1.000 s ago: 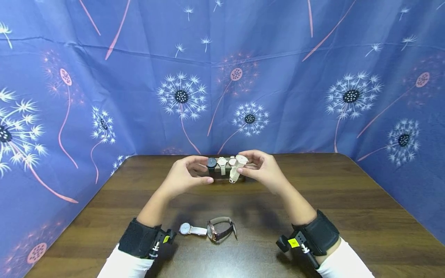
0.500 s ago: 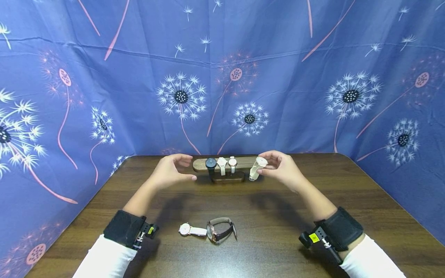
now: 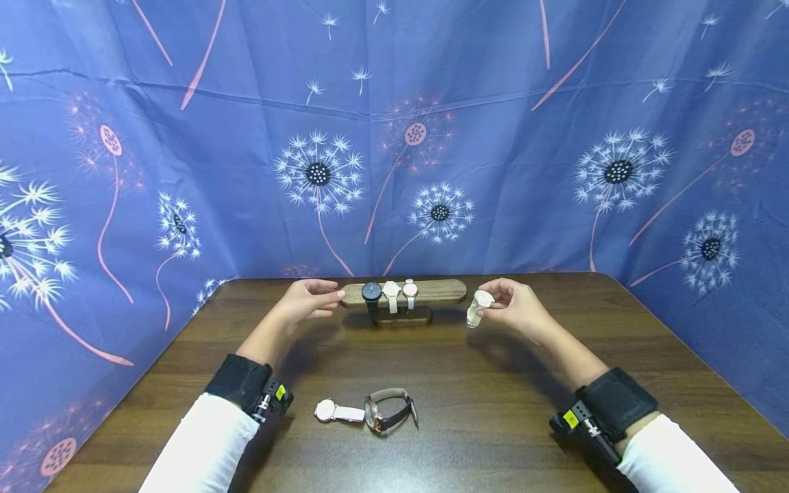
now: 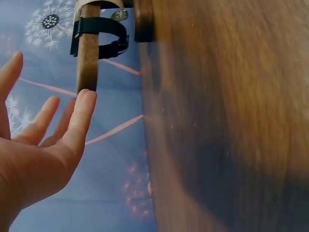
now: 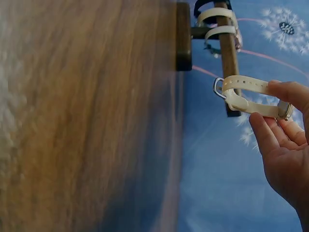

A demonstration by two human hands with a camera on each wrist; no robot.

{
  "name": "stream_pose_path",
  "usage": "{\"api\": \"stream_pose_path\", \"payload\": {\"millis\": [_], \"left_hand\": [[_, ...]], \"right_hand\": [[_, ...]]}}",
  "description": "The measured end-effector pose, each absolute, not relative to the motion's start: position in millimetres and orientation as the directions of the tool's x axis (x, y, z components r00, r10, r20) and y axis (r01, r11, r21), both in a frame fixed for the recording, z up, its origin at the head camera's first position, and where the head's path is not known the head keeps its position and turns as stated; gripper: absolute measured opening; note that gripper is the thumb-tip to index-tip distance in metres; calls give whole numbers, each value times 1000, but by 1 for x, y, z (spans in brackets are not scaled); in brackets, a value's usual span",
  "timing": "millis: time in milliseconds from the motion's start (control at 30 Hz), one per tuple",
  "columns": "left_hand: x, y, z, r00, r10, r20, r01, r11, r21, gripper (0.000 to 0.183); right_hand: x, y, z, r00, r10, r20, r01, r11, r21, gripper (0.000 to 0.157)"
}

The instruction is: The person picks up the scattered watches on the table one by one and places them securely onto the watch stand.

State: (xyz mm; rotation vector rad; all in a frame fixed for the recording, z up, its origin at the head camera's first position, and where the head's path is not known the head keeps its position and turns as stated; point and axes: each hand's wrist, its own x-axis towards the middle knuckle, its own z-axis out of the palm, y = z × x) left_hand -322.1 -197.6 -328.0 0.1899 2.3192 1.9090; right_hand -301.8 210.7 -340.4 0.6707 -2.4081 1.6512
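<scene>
A wooden watch stand [image 3: 440, 290] holds a black watch [image 3: 372, 292], a white watch [image 3: 391, 290] and a small pale watch [image 3: 410, 290] side by side on its bar. My left hand [image 3: 306, 301] is at the bar's left end; in the left wrist view its extended fingertips [image 4: 86, 99] reach the tip of the bar. Off the bar's right end, my right hand [image 3: 516, 307] pinches a cream-strapped watch [image 3: 479, 308] between thumb and fingers. In the right wrist view that watch's buckled strap [image 5: 246, 84] forms a loop and overlaps the bar's end.
Nearer on the wooden table [image 3: 468, 424] lie a watch with a white strap [image 3: 333, 411] and a brown-strapped watch [image 3: 388, 411] standing on its side. A blue dandelion-print cloth [image 3: 524, 171] hangs behind the table.
My right hand has carried the cream watch rightward from in front of the stand to past its right end. My left hand first moved left off the watches, then came to the bar's end.
</scene>
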Motion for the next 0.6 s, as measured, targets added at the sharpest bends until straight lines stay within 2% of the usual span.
{"api": "stream_pose_path", "payload": {"millis": [233,467,600], "left_hand": [[-335,-188,-336,-977,44,-211,-210,26,977,57],[-343,-180,-341,-957,50,-285,-288,-74,955,43],[-345,-178,-342,-956,37,-292,-294,-90,952,42]], "right_hand": [[-319,210,-347,-898,-234,373,-436,345,-831,41],[-336,208,-353,-909,-193,370,-417,394,-819,42],[-343,205,-356,-918,-177,354,-396,413,-820,42]]}}
